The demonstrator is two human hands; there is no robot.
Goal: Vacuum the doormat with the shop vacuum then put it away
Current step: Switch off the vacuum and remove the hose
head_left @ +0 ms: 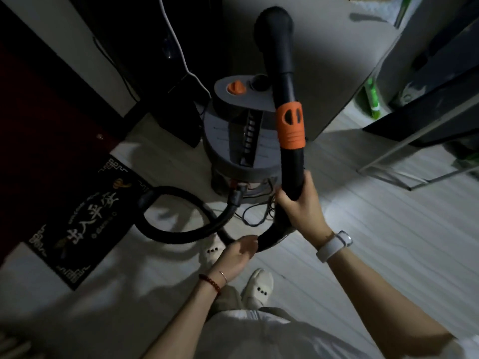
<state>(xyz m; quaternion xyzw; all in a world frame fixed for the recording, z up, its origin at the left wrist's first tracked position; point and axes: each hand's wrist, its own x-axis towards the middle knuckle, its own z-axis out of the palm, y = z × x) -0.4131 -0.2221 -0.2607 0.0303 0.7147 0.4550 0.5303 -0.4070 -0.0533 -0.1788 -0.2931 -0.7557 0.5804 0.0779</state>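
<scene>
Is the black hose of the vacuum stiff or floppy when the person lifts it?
The hose is probably floppy: it sags in a loop down to the floor between the vacuum body and the left hand. The wand seems rigid, standing straight above the right hand. The loop may swing or drag.

Wand [283, 60] matt black plastic, ribbed orange plastic collar [290, 124]. Hose [181, 235] smooth black, slight sheen. Vacuum body [238, 141] matt grey plastic, orange knob [236, 88]. Doormat [77, 218] black woven cloth, printed pattern. Floor [375, 229] pale wood-look planks, low gloss. White watch strap [329, 251] looks smooth rubber.
</scene>
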